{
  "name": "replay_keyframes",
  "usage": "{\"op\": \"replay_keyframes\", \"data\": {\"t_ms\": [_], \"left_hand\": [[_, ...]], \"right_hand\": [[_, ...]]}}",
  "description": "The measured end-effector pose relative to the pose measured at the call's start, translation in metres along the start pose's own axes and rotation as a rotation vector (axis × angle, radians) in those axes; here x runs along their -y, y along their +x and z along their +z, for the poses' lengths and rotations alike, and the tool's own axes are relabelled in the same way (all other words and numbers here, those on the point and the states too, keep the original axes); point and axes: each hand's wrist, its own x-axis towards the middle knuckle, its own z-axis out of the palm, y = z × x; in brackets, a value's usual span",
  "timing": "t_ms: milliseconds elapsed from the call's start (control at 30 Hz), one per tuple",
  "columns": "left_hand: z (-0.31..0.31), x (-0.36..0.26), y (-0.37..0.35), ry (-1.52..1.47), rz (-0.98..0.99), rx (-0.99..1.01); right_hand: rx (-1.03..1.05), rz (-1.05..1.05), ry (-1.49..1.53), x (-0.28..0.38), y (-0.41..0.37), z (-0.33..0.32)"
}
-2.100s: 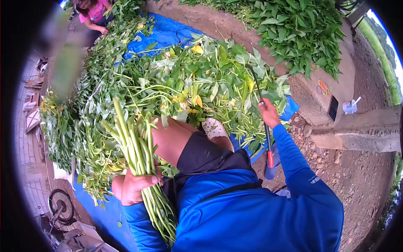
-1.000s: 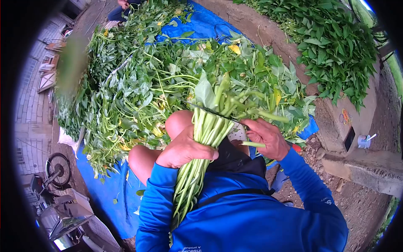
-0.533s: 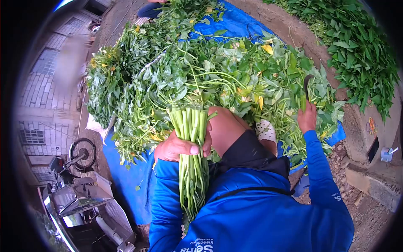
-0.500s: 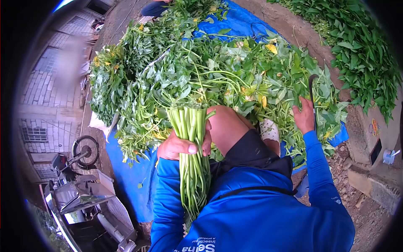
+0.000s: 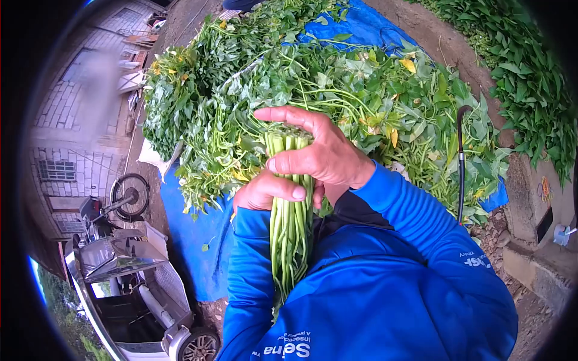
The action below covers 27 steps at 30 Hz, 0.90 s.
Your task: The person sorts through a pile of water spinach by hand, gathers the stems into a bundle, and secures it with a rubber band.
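Note:
My left hand (image 5: 268, 191) is wrapped round a bundle of long green stems (image 5: 289, 222), held upright in front of my chest with the cut ends at the top. Just above it, my right hand (image 5: 316, 147) is at the top of the bundle, its thumb across the stems and its index finger stretched over the cut ends. Beyond the hands lies a large heap of leafy stems (image 5: 349, 96). A curved tool with a dark handle (image 5: 461, 162) rests at the heap's right side.
A blue tarp (image 5: 198, 240) lies under the heap. More greens (image 5: 530, 78) are piled at the upper right, beside a concrete ledge (image 5: 542, 265). A motorcycle with a sidecar (image 5: 129, 265) stands at lower left. Part of another person (image 5: 242, 5) shows at the top.
My right hand has moved left from beside the curved tool to the top of the bundle. The tool now stands apart from it. The view has shifted slightly.

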Motion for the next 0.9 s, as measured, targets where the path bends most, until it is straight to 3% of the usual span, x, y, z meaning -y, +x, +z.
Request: {"op": "replay_keyframes", "data": {"t_ms": [33, 67, 133, 233, 267, 300, 333, 467, 500, 600, 700, 800, 900], "left_hand": [[0.008, -0.01, -0.004, 0.121, 0.003, -0.037], [-0.001, -0.015, -0.015, 0.083, -0.133, 0.002], [0.009, -0.018, -0.033, 0.306, 0.021, -0.271], [0.011, -0.001, -0.057, 0.47, 0.331, -0.294], [0.009, 0.001, -0.064, 0.489, 0.291, -0.391], [0.006, -0.001, -0.073, 0.221, 0.23, -0.3], [0.008, -0.001, -0.081, 0.136, 0.308, -0.302], [-0.019, 0.0, -0.137, 0.018, 0.485, -0.317], [-0.024, 0.001, -0.155, -0.023, 0.503, -0.327], [-0.044, 0.013, -0.2, -0.119, 0.545, -0.282], [-0.058, 0.04, -0.196, -0.17, 0.545, -0.266], [-0.07, 0.057, -0.17, -0.202, 0.545, -0.244], [-0.081, 0.062, -0.155, -0.237, 0.538, -0.22]], "right_hand": [[-0.062, -0.262, -0.171, -0.01, 0.014, 0.005], [-0.06, -0.139, 0.075, -0.017, 0.013, 0.007], [-0.107, -0.141, 0.217, -0.02, 0.023, 0.018], [-0.116, -0.101, 0.4, -0.013, 0.043, 0.037], [-0.123, -0.119, 0.346, -0.011, 0.049, 0.052], [-0.115, -0.122, 0.317, -0.007, 0.054, 0.066], [-0.096, -0.138, 0.285, -0.002, 0.063, 0.079], [0.221, -0.134, 0.188, 0.013, 0.087, 0.12], [0.321, -0.035, 0.231, 0.029, 0.078, 0.119], [-0.026, -0.16, 0.101, -0.002, 0.075, 0.105], [0.331, 0.133, -0.123, -0.032, 0.058, 0.107], [0.32, 0.025, -0.023, -0.057, 0.053, 0.126], [0.201, 0.048, -0.156, -0.06, 0.057, 0.116]]}}
